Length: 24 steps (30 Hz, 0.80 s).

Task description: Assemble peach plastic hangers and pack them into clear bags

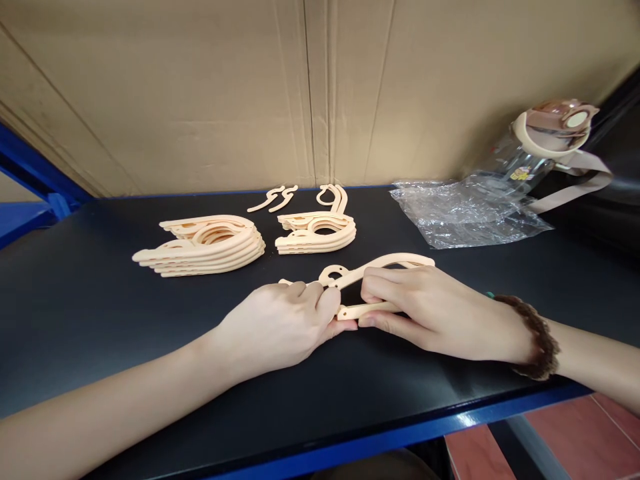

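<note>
Just above the black tabletop, both hands grip a beige plastic folding hanger (387, 262). My left hand (280, 327) is closed around its left part, with the thumb underneath. My right hand (425, 307) pinches a lower arm of the hanger, fingers curled and thumb below; a curved upper arm rises over these fingers. A ring-shaped piece shows between the hands, and the fingers hide much of the joint. Behind the hands lie a larger stack of folded hangers (215, 250) and a smaller stack (317, 237).
Two loose hook pieces (284, 198) and some curved parts (341, 199) lie near the cardboard wall (200, 100). Clear plastic bags (465, 213) are at the back right, with a strapped drinking bottle (535, 153) beside them. A blue edge (400, 437) borders the black tabletop (175, 400).
</note>
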Available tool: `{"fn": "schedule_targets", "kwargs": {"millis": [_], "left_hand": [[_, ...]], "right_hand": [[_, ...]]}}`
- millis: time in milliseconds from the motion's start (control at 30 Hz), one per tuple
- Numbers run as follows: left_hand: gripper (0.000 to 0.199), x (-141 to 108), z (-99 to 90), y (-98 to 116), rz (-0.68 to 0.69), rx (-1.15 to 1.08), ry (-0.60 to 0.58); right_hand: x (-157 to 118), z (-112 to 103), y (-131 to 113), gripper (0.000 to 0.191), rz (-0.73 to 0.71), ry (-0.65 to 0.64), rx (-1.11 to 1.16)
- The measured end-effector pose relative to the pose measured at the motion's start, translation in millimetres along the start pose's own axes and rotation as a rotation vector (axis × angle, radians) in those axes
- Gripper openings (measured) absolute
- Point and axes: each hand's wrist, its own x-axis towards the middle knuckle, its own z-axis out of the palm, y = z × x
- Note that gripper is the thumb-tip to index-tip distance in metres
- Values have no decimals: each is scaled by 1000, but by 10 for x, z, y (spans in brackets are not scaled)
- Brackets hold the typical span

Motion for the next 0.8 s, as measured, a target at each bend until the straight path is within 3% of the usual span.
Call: {"fn": "schedule_targets", "kwargs": {"millis": [267,800], "left_hand": [[41,10,-38,13,43,116,38],[33,15,-10,8,80,71,81]], "right_hand": [[0,-10,-26,32,26,-9,88],[3,-23,-4,33,160,-63,165]]}}
